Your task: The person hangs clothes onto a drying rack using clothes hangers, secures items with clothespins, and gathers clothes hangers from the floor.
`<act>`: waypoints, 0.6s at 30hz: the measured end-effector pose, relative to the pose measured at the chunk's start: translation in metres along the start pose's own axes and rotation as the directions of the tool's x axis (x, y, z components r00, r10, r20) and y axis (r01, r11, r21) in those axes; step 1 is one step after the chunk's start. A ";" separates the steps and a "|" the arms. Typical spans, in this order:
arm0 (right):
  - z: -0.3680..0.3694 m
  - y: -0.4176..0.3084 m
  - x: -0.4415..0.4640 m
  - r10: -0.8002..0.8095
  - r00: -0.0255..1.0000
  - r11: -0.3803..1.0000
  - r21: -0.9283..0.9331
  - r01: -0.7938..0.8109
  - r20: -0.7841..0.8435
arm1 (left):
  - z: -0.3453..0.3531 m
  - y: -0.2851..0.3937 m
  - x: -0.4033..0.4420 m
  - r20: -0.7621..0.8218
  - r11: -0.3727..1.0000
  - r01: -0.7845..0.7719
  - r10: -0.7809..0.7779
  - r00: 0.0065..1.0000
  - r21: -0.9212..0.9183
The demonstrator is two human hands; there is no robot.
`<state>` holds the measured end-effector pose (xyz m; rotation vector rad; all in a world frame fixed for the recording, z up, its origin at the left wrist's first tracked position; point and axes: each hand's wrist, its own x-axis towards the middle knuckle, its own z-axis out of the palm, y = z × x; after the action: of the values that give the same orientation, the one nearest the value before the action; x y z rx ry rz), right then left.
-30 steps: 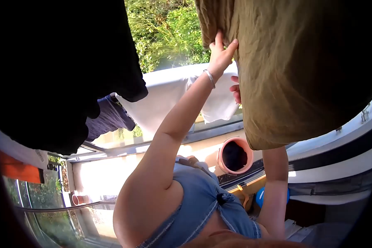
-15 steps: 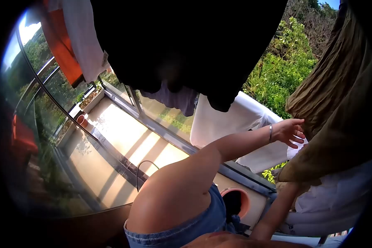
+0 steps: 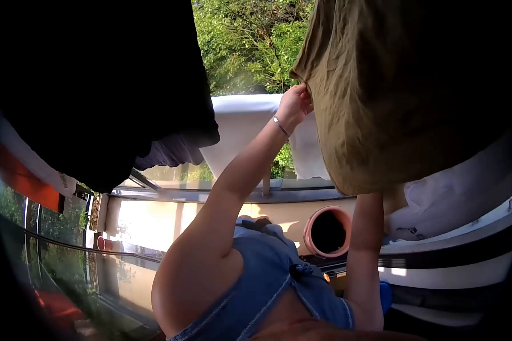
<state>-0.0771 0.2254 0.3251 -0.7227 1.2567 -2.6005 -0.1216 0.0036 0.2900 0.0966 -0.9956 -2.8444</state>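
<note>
An olive-green cloth garment (image 3: 347, 113) hangs in loose folds at the upper right. My left hand (image 3: 297, 103), with a silver bracelet at its wrist, is closed on the garment's left edge, the fingers pinching the fabric. My right forearm reaches up beneath the garment's lower hem. The cloth hides my right hand, so its fingers do not show. Behind my left arm hangs a white sheet (image 3: 239, 111).
A large black cloth (image 3: 96, 85) hangs at the upper left, near an orange cloth (image 3: 25, 179). A pink bucket (image 3: 309, 236) with dark contents stands on the floor below. Whitish fabric (image 3: 455, 196) hangs at right. A small terracotta pot (image 3: 104, 244) sits at left.
My left hand has gone from open fingers beside the olive garment to a pinch on its edge. The view has turned and levelled, bringing the bucket into fuller sight.
</note>
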 end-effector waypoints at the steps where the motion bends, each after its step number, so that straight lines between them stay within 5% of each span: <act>1: 0.004 0.001 0.000 0.014 1.000 0.999 0.043 -0.014 0.013 | 0.002 0.003 -0.003 0.032 0.994 0.073 -0.070 0.997 -0.082; 4: 0.025 0.011 0.003 0.071 0.993 0.980 0.177 -0.086 0.090 | -0.002 0.008 0.002 0.147 0.946 0.158 -0.120 0.982 -0.282; 8: 0.059 0.029 0.004 0.146 0.967 0.920 0.331 -0.210 0.209 | 0.000 0.015 -0.023 0.142 0.984 0.019 0.006 0.990 -0.175; 12: 0.075 0.036 -0.004 0.184 0.942 0.853 0.430 -0.295 0.281 | -0.011 0.038 -0.047 0.195 0.936 -0.294 0.257 0.947 0.195; 16: 0.085 0.038 -0.004 0.198 0.924 0.810 0.477 -0.343 0.327 | -0.026 0.063 -0.070 0.037 0.936 -0.237 0.236 0.971 0.260; 17: 0.088 0.038 -0.005 0.199 0.920 0.799 0.487 -0.351 0.337 | -0.036 0.063 -0.068 0.265 0.663 -0.510 0.441 0.858 0.548; 18: 0.089 0.041 -0.009 0.203 0.919 0.794 0.493 -0.356 0.338 | -0.050 0.062 -0.068 0.402 0.457 -0.634 0.508 0.762 0.624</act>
<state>-0.0281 0.1414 0.3375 -0.6745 0.4491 -2.3272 -0.0433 -0.0656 0.2908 -0.3470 -1.7530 -1.6997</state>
